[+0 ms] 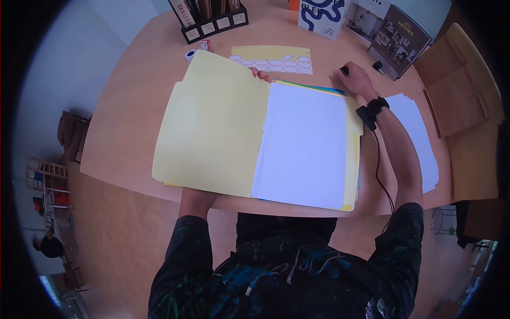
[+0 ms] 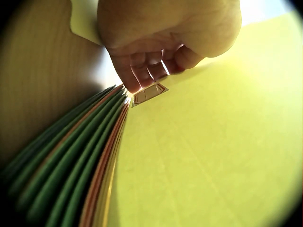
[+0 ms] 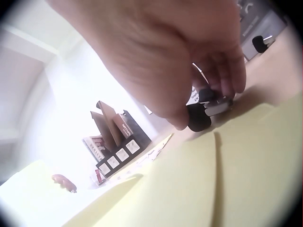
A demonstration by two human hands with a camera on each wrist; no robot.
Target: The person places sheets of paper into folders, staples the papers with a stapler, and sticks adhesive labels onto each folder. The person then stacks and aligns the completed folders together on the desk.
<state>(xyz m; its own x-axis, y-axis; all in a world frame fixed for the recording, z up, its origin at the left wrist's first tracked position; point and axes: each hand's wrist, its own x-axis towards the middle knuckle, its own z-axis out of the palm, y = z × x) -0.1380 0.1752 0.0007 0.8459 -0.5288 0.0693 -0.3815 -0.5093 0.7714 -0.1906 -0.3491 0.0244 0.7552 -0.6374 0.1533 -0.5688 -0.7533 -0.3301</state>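
A yellow file folder (image 1: 218, 127) lies open with a stack of white paper (image 1: 303, 143) on its right side. My left forearm passes beneath the left cover, and my left hand (image 2: 170, 28) grips that cover's far edge near the fold. Its fingertips (image 1: 260, 74) show over the edge. Close by those fingers is a small label (image 2: 150, 93) on the cover's outer face. Beyond the folder's far right corner, my right hand (image 1: 355, 81) pinches a small black-and-silver clip (image 3: 200, 118) low over the table.
Another clip (image 1: 377, 67) lies near the standing books (image 1: 399, 42). Label sheets (image 1: 272, 63), a tape roll (image 1: 190, 55) and a black file holder (image 1: 215, 25) are at the back. Loose white paper (image 1: 411, 138) lies at the right. Coloured folder edges (image 2: 71, 165) show beneath the cover.
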